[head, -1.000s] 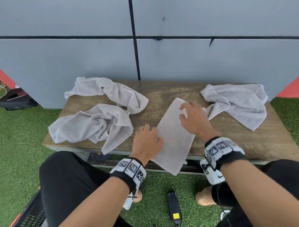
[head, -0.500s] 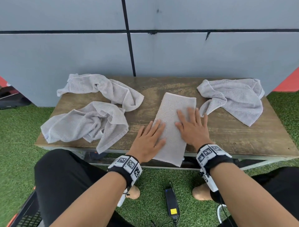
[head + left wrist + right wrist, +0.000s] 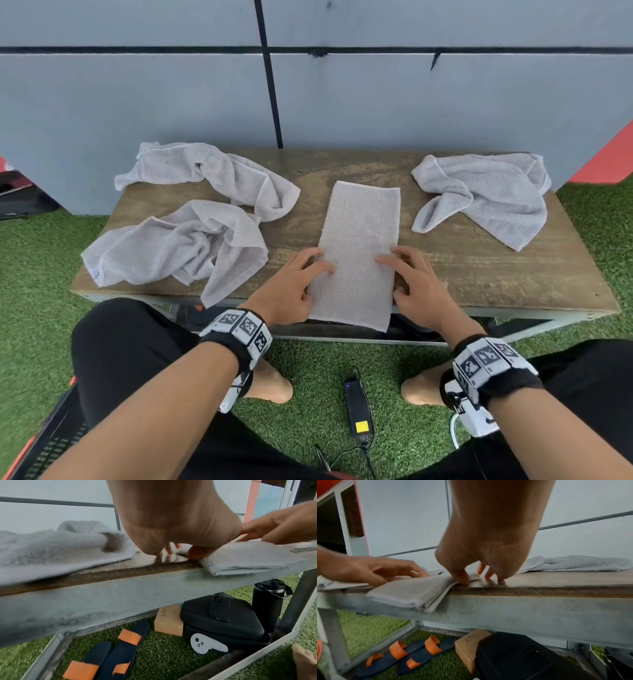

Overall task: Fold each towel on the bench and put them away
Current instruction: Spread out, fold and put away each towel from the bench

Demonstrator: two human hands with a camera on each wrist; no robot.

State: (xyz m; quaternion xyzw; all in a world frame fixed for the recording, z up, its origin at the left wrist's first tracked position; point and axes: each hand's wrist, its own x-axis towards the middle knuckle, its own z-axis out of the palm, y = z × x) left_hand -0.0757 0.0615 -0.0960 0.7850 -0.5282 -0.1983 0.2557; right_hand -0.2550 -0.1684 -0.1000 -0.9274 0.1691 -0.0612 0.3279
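A grey towel folded into a long strip (image 3: 359, 240) lies across the middle of the wooden bench (image 3: 479, 274), its near end hanging over the front edge. My left hand (image 3: 317, 274) pinches the strip's left edge, thumb at the fold (image 3: 197, 553). My right hand (image 3: 390, 270) pinches the right edge; its thumb (image 3: 462, 578) sits against the layers and its other fingertips touch the wood. Three crumpled grey towels lie around: one at the back left (image 3: 212, 174), one at the front left (image 3: 178, 246), one at the right (image 3: 486, 192).
A grey wall stands right behind the bench. Under it on the green turf are sandals (image 3: 109, 649), a cardboard box (image 3: 169, 619), a black case (image 3: 223, 626), a black bottle (image 3: 267, 601) and a white controller (image 3: 205, 645). A power adapter (image 3: 358, 407) lies between my feet.
Both hands slid back along the strip toward me, from flat on top of it to its side edges near the bench front. The strip now lies straighter.
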